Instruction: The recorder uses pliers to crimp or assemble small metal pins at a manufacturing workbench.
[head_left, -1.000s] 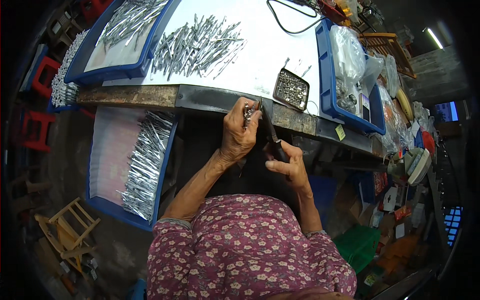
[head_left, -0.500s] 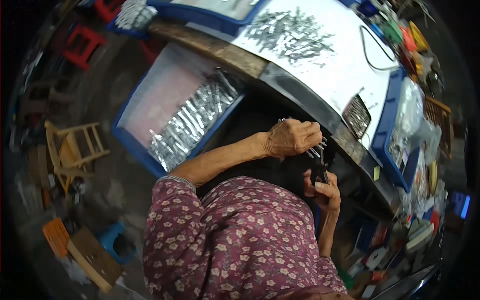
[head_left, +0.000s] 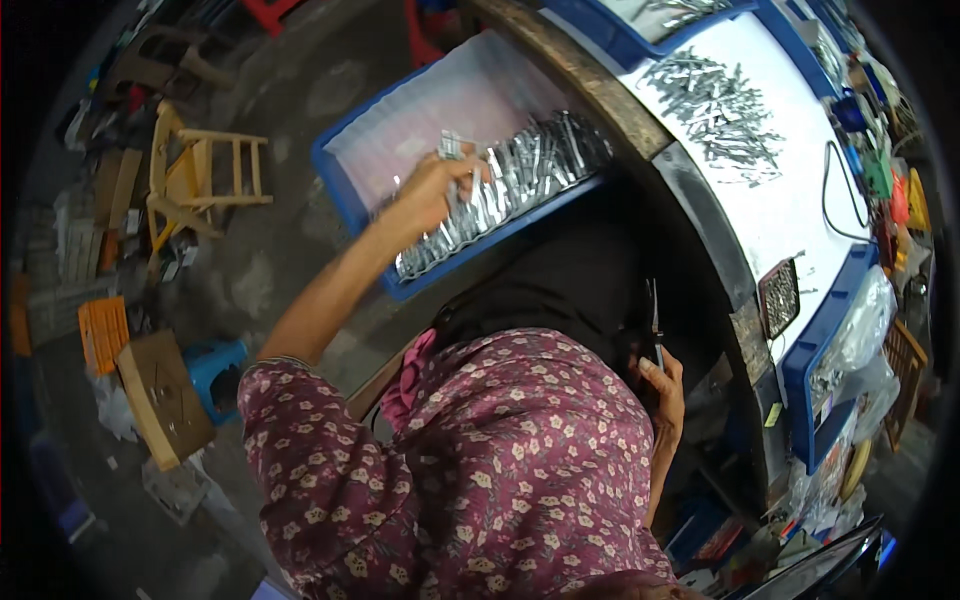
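"Where are the silver strips (head_left: pixel 540 165)?"

"Lots lie in the blue tray (head_left: pixel 440 272), along its long edge nearest the person. The left hand (head_left: pixel 430 190) is over them, pinching a few, I think. It's blurry."

"And the right hand (head_left: pixel 665 385)?"

"It grips pliers (head_left: pixel 656 330), near the front edge of the bench (head_left: pixel 760 215)."

"How much is done?"

"Maybe lots, as the tray's row looks long. But a pile of strips (head_left: pixel 710 110) sits on the bench, so maybe some is left."
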